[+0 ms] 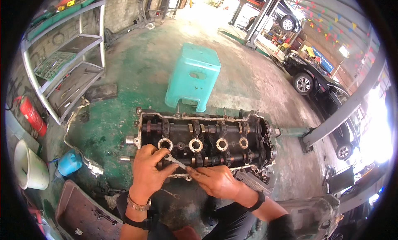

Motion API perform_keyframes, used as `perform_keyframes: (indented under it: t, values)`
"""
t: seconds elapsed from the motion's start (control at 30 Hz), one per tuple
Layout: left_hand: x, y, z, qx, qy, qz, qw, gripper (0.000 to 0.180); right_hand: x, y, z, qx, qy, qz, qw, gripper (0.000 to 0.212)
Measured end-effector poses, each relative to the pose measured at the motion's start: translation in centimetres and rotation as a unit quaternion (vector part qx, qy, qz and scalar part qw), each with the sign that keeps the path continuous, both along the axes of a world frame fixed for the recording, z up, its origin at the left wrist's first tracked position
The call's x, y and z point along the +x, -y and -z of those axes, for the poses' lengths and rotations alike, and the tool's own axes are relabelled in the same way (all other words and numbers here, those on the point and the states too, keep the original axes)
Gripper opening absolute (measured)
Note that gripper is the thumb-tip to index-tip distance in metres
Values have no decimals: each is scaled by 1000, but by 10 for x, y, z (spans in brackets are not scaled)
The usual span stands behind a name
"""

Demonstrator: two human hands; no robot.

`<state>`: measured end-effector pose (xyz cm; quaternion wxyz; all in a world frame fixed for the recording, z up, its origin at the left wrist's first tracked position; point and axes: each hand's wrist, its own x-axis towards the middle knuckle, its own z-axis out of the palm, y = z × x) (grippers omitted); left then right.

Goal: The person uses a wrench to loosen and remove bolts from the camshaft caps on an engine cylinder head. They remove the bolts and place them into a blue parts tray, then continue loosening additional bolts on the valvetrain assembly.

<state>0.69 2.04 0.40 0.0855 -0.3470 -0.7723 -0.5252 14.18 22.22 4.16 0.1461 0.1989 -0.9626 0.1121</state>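
An engine cylinder head (209,145) lies in front of me, its two camshafts running left to right and a chain at the right end. My right hand (217,181) is closed round the handle of a steel wrench (177,161). That wrench slants up and left to the near camshaft, by the leftmost round spark plug well. At its upper end my left hand (150,167) is curled, forefinger and thumb on either side of the wrench head. What the wrench head sits on is hidden by my fingers. Another wrench (171,193) lies below the cylinder head.
A turquoise plastic stool (194,74) stands just beyond the cylinder head. Left are a metal shelf rack (62,80), a red fire extinguisher (33,115), a white bucket (31,167), a blue container (69,162) and a grey tray (66,194). A lift post (348,101) slants at right, near parked cars.
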Motion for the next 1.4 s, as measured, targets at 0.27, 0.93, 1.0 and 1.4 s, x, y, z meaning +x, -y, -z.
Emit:
perform_keyframes:
  t: [0.27, 0.93, 1.0, 1.4]
  values:
    - [-2, 1, -4, 3, -26, 7, 1000, 45, 10, 23, 19, -131, -118, 101, 979, 34]
    - [0, 3, -7, -9, -42, 2, 999, 36, -2, 27, 33, -191, -242, 237, 921, 25]
    - [0, 3, -5, -5, -34, 2, 999, 35, -5, 24, 31, -175, -259, 228, 922, 25]
    - [-2, 3, -3, 36, -11, -4, 999, 25, -77, -9, -3, -370, -140, 338, 854, 32]
